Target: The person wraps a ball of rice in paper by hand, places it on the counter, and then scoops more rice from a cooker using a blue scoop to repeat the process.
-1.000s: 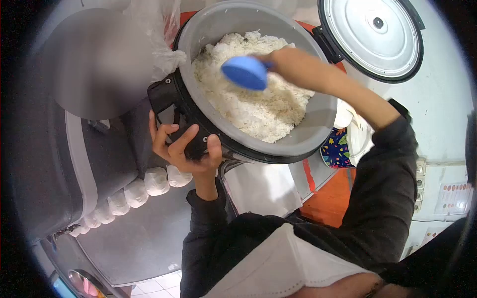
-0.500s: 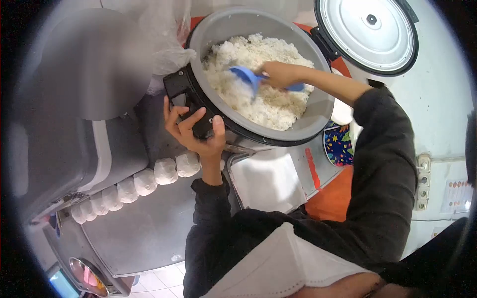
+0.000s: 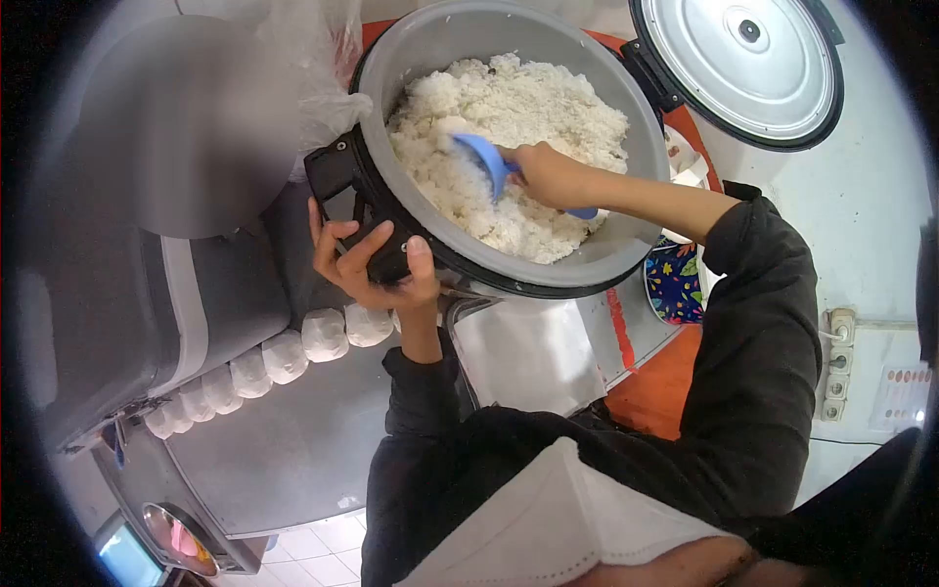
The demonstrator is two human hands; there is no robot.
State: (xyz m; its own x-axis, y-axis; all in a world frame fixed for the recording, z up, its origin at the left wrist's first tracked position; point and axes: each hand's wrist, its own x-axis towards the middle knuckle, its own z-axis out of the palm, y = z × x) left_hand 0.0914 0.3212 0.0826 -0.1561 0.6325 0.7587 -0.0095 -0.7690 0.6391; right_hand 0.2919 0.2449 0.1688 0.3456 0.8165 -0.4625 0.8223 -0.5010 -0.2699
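a grey counter (image 3: pixel 264 460) extends on the near left side of the rice cooker (image 3: pixel 641 210); a pale wall (image 3: pixel 871 225) is to its right. the rice cooker is the reference for all places.

the right hand (image 3: pixel 553 176), above the middle of the rice cooker's opening, is closed around the handle of a blue scoop (image 3: pixel 479 161). the scoop's long axis slants: cup to the left and slightly farther from the wearer, handle end to the right and nearer. the cup meets the rice (image 3: pixel 528 108) left of the right hand; its depth is not discernible. the rice lies inside the rice cooker, beneath and beyond the right hand, the nearer of the two.

the left hand (image 3: pixel 377 274) is outside the rice cooker, fingers spread at the side handle (image 3: pixel 331 168); how firmly it grips cannot be told.

the open lid (image 3: pixel 748 68) stands at the far right of the rice cooker, a patterned container (image 3: pixel 675 284) at the near right, wrapped bundles (image 3: pixel 284 357) at the near left, and a plastic bag (image 3: pixel 323 98) at the far left.
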